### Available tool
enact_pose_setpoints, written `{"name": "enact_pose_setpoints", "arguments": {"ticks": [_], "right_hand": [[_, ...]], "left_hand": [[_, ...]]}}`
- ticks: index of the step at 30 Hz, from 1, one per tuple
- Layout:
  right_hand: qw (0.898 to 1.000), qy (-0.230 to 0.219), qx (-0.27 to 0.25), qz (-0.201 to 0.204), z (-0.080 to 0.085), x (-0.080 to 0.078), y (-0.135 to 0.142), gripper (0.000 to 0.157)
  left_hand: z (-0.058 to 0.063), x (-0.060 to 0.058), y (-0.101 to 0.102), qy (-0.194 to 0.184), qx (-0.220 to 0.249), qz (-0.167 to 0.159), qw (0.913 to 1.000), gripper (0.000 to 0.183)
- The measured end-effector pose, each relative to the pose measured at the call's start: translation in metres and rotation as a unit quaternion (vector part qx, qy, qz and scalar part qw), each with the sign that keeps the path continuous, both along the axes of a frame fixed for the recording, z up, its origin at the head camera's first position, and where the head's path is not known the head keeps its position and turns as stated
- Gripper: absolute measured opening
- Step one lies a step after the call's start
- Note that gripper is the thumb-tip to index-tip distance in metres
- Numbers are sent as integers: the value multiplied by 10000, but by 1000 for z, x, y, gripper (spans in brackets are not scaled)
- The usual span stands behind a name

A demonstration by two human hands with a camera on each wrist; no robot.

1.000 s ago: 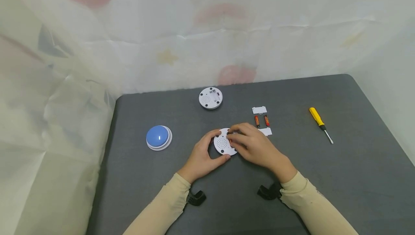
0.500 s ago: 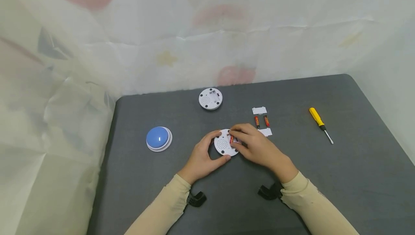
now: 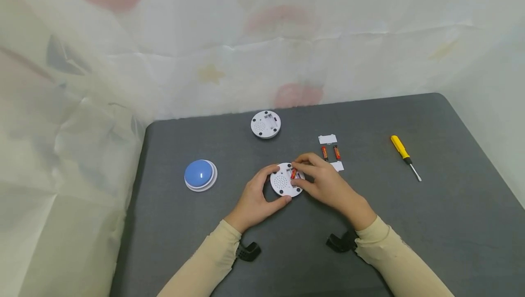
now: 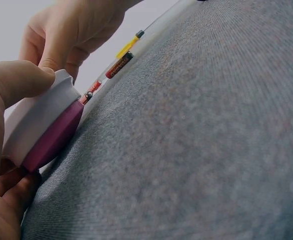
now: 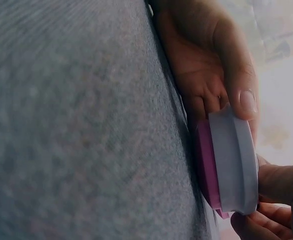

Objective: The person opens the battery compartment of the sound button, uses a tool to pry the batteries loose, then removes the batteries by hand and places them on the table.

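Note:
My left hand (image 3: 255, 200) grips a round push button by its rim, thumb on the near side and fingers on the far side. The push button (image 3: 280, 181) lies face down, its white underside with speaker holes and an uncovered battery slot upward. In the left wrist view its purple dome (image 4: 54, 137) faces the table. My right hand (image 3: 328, 185) pinches a red AAA-size battery (image 3: 293, 173) over the slot, the battery tilted. Whether its ends touch the contacts cannot be told. The right fingers cover part of the slot.
Two red batteries (image 3: 337, 152) lie between two white battery covers (image 3: 327, 139) beyond the right hand. Another white button base (image 3: 265, 124), upside down, sits at the back. A blue-domed button (image 3: 199, 175) stands left, a yellow screwdriver (image 3: 400, 147) right. The grey table (image 3: 410, 224) borders a curtain.
The right fingers have shifted slightly at the slot and lifted a little, so more of the red battery shows, tilted. The left hand and the push button stay in place.

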State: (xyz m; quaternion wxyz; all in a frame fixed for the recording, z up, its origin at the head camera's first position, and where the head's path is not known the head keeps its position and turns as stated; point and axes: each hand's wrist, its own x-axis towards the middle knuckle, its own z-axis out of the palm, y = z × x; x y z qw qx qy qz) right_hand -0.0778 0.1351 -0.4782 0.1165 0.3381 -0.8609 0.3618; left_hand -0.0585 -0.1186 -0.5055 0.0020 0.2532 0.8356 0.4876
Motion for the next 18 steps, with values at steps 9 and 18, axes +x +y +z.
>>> {"name": "enact_pose_setpoints", "arguments": {"ticks": [9,18], "right_hand": [[9996,-190,-135,-148,1,-1,-2,39],[9998,-102,-165,-86,4,0,6,34]], "left_hand": [[1,-1,0,-65,-38,17,10000,80],[1,0,1,-38,9,54,10000,80]]}}
